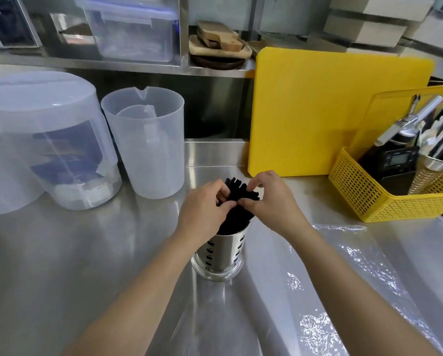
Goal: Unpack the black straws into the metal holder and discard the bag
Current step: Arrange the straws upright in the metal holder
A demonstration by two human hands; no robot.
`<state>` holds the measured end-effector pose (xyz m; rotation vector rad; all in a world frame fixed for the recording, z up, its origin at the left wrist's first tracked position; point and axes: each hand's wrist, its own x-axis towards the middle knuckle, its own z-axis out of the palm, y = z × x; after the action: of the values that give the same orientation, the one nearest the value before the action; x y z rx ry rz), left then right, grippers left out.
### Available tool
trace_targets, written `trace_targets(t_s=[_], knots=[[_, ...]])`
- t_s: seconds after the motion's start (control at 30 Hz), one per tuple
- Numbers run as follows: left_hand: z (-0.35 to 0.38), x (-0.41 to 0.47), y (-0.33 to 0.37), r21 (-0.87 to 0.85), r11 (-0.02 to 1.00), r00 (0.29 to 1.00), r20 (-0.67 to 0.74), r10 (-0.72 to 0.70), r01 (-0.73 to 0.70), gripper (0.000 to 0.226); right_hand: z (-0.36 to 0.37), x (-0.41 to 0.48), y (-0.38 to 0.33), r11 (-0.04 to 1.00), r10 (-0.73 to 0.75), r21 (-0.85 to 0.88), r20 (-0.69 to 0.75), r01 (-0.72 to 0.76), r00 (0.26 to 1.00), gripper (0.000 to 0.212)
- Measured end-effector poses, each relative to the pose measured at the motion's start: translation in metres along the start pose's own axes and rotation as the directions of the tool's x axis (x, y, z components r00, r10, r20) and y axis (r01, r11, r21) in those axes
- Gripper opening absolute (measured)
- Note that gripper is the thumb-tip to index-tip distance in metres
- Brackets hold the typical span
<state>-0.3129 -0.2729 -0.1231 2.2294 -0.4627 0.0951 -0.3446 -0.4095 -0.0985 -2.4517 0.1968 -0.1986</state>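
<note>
A bundle of black straws [237,214] stands upright in the perforated metal holder [219,255] at the middle of the steel counter. My left hand [205,206] grips the bundle from its left side, fingers curled around the upper part. My right hand [264,199] pinches the straw tops from the right. The clear plastic bag [343,265] lies flat and crinkled on the counter to the right of the holder, under my right forearm, with nothing dark inside it.
Two translucent plastic jugs [146,142] and a lidded container [43,140] stand at the left. A yellow cutting board [318,111] leans against the back. A yellow basket [384,191] with utensils sits at the right. A shelf runs above.
</note>
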Motion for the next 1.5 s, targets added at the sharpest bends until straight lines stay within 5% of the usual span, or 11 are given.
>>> trace_targets(t_s=[0.13, 0.6, 0.73, 1.0, 1.13, 1.5], knots=[[-0.003, -0.003, -0.001, -0.014, 1.000, 1.000, 0.015, 0.019, -0.019, 0.008, 0.002, 0.003, -0.002, 1.000, 0.012, 0.013, 0.007, -0.012, 1.000, 0.018], [0.003, -0.006, 0.003, 0.118, 0.990, 0.996, 0.057, 0.065, -0.071, 0.019, 0.005, 0.001, 0.007, 0.847, 0.025, 0.527, 0.082, -0.065, 0.996, 0.019], [0.002, -0.007, 0.004, 0.153, 0.987, 0.998, 0.040, 0.040, -0.045, 0.012, 0.004, 0.001, 0.009, 0.821, 0.056, 0.569, -0.003, -0.044, 0.998, 0.014], [-0.007, -0.005, -0.003, -0.161, 0.986, 0.998, -0.027, -0.056, 0.051, 0.013, 0.000, 0.002, 0.016, 0.757, 0.129, 0.653, -0.121, -0.019, 0.984, 0.012], [-0.016, -0.004, -0.006, -0.492, 0.849, 0.981, 0.055, -0.188, 0.190, 0.013, 0.001, 0.002, 0.010, 0.784, 0.031, 0.621, -0.061, 0.014, 0.998, 0.014], [-0.022, -0.005, -0.017, -0.691, 0.692, 0.977, 0.114, -0.183, 0.210, 0.013, 0.010, 0.007, -0.017, 0.926, -0.157, 0.345, -0.011, 0.151, 0.988, 0.013]])
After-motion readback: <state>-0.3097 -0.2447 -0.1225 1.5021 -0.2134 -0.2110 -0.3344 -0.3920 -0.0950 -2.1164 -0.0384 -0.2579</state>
